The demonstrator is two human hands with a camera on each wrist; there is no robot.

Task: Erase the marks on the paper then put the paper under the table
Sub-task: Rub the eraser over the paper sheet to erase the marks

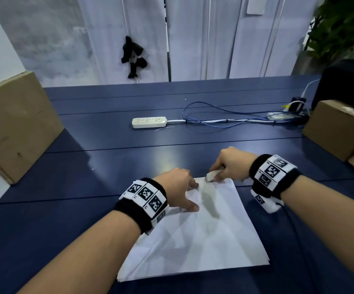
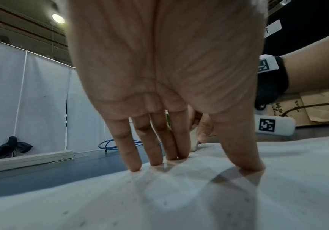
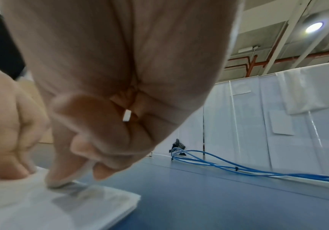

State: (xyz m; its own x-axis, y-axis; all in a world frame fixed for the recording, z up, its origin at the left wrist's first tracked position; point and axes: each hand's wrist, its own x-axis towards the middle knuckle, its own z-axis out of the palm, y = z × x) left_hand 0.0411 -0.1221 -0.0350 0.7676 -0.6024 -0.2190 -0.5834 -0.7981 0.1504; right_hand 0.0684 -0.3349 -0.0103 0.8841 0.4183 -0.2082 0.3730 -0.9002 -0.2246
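A thin stack of white paper [image 1: 201,236] lies on the dark blue table [image 1: 87,166] in front of me. My left hand [image 1: 190,196] presses down on its upper left part with straight, spread fingers [image 2: 159,149]. At the sheet's far edge my right hand [image 1: 216,174] pinches a small whitish eraser [image 1: 211,176], whose tip touches the paper [image 3: 41,202] near the top corner. In the right wrist view the eraser [image 3: 70,181] shows under the thumb. Faint grey specks dot the paper [image 2: 159,202] in the left wrist view.
A white power strip [image 1: 149,122] with blue and white cables [image 1: 224,119] lies further back. Cardboard boxes stand at the left [image 1: 17,126] and right [image 1: 337,128] table edges. A black bag [image 1: 345,81] sits at the back right.
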